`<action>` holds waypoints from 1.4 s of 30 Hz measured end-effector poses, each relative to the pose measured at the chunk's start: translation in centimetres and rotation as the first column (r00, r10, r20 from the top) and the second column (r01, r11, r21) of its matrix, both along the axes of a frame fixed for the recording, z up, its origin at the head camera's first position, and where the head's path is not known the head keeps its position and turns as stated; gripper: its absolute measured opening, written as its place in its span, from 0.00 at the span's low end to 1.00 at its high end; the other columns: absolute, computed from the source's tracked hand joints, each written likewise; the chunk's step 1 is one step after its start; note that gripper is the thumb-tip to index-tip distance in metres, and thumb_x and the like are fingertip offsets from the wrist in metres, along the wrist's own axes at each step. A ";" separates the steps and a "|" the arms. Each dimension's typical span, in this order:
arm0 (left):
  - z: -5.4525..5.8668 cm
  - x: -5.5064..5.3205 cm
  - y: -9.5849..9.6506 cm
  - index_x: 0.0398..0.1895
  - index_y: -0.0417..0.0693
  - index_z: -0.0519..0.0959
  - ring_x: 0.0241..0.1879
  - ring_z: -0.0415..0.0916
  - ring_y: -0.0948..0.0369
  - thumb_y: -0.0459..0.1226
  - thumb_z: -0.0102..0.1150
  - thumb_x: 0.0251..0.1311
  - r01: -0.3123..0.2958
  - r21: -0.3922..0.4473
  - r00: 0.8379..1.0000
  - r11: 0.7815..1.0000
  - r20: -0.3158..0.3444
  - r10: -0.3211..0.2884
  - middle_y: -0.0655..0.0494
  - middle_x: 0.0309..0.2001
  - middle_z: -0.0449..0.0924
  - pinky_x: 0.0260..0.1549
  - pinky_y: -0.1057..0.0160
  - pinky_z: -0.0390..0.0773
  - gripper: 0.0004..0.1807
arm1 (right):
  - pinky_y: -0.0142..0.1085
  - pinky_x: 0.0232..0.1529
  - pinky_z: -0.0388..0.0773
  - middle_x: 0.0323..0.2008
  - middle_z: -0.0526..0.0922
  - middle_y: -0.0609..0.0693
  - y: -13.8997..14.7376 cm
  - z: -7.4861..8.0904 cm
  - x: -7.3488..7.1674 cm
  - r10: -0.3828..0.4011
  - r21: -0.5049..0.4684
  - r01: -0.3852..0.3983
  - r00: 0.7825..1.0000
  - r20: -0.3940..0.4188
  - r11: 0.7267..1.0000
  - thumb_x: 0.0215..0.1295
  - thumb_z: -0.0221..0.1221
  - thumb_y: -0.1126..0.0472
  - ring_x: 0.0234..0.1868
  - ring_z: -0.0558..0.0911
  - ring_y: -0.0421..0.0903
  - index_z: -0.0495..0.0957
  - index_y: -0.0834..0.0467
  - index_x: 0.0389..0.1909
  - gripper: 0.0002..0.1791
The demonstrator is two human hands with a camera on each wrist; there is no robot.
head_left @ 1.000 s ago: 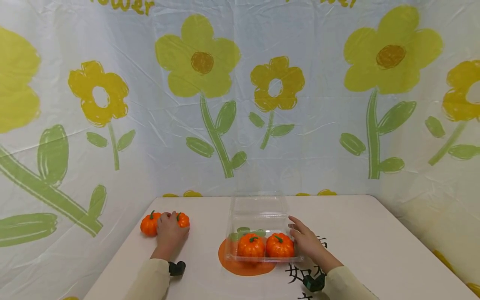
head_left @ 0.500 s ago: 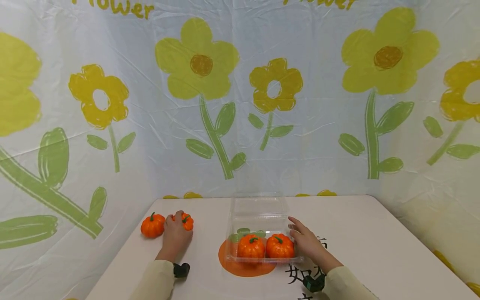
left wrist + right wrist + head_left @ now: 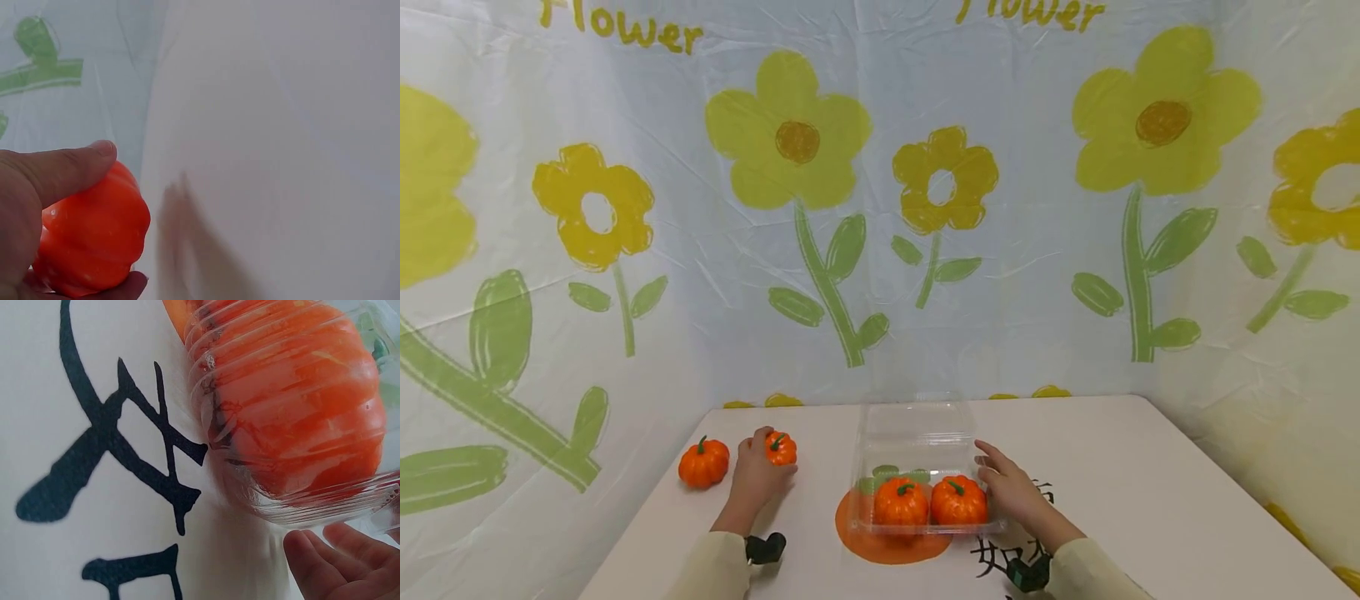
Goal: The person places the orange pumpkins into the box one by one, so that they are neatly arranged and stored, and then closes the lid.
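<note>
My left hand (image 3: 758, 477) grips a small orange toy pumpkin (image 3: 781, 449) with a green stem, at the table's left side. In the left wrist view, the thumb lies along one side of this pumpkin (image 3: 100, 231) and fingertips show under the other. A clear plastic clamshell box (image 3: 859, 527) stands mid-table with its lid raised at the back. Two pumpkins sit side by side inside, a left one (image 3: 901, 502) and a right one (image 3: 959, 501). My right hand (image 3: 1017, 492), fingers extended, is at the box's right side; its fingertips are right by the ribbed wall (image 3: 337, 509).
Another orange pumpkin (image 3: 703, 463) stands near the table's left edge, left of my left hand. A printed orange disc (image 3: 887, 550) and black characters (image 3: 992, 557) mark the white tabletop (image 3: 1120, 467). Behind hangs a flower-patterned cloth (image 3: 1037, 292).
My left hand has moved right with its pumpkin, widening the gap to the pumpkin at the left edge. The right hand has stayed beside the box. The head view has tilted up slightly.
</note>
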State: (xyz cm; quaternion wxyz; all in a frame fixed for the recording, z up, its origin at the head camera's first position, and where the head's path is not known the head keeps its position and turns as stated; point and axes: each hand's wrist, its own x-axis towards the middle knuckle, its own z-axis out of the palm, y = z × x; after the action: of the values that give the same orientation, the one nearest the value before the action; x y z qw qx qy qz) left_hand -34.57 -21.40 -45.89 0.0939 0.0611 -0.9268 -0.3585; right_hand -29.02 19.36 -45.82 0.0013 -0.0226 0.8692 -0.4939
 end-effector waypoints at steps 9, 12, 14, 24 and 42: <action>0.1 -0.1 1.8 0.71 0.48 0.59 0.63 0.63 0.38 0.42 0.72 0.51 0.044 0.073 0.999 0.996 -0.035 -0.041 0.33 0.66 0.57 0.61 0.34 0.65 0.45 | 0.58 0.55 0.76 0.67 0.68 0.64 0.0 -0.4 -0.1 -0.001 0.002 0.001 1.000 0.006 1.000 0.73 0.45 0.58 0.56 0.78 0.60 0.56 0.53 0.74 0.29; 0.1 -0.1 2.2 0.72 0.51 0.60 0.63 0.63 0.37 0.42 0.72 0.51 0.052 0.080 0.998 0.995 -0.040 -0.049 0.34 0.68 0.56 0.61 0.34 0.65 0.45 | 0.59 0.56 0.75 0.67 0.68 0.64 0.1 -0.3 -0.1 -0.003 0.000 0.003 1.000 0.011 1.000 0.73 0.45 0.58 0.55 0.78 0.60 0.56 0.52 0.74 0.29; 0.2 -0.1 2.4 0.72 0.52 0.60 0.64 0.62 0.38 0.42 0.72 0.51 0.061 0.092 0.997 0.994 -0.050 -0.056 0.34 0.68 0.56 0.61 0.34 0.65 0.45 | 0.59 0.56 0.75 0.67 0.68 0.64 0.1 -0.2 -0.2 -0.002 0.003 0.002 1.000 0.008 1.000 0.73 0.45 0.58 0.54 0.79 0.58 0.55 0.52 0.74 0.29; 0.2 -0.1 2.8 0.73 0.55 0.59 0.60 0.67 0.43 0.49 0.75 0.45 0.080 0.236 0.997 0.969 -0.034 -0.074 0.39 0.69 0.60 0.47 0.52 0.82 0.51 | 0.58 0.55 0.76 0.67 0.67 0.64 0.0 -0.2 -0.1 -0.009 0.010 0.009 1.000 0.007 1.000 0.74 0.44 0.57 0.55 0.78 0.59 0.55 0.52 0.74 0.29; 1.4 0.8 3.6 0.74 0.56 0.58 0.58 0.67 0.46 0.37 0.47 0.60 0.131 0.315 0.991 0.940 -0.012 -0.134 0.42 0.71 0.60 0.46 0.54 0.81 0.35 | 0.59 0.56 0.75 0.67 0.68 0.64 0.0 -0.2 -0.3 -0.002 0.009 0.002 1.000 0.003 1.000 0.73 0.45 0.58 0.58 0.76 0.63 0.56 0.53 0.74 0.29</action>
State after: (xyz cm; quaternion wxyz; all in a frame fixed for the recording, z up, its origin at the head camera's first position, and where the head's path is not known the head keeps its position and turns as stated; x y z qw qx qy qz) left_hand -33.76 -17.80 -44.45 0.0542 0.0146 -0.8602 -0.5069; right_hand -29.35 19.37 -46.04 0.0020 -0.0210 0.8715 -0.4899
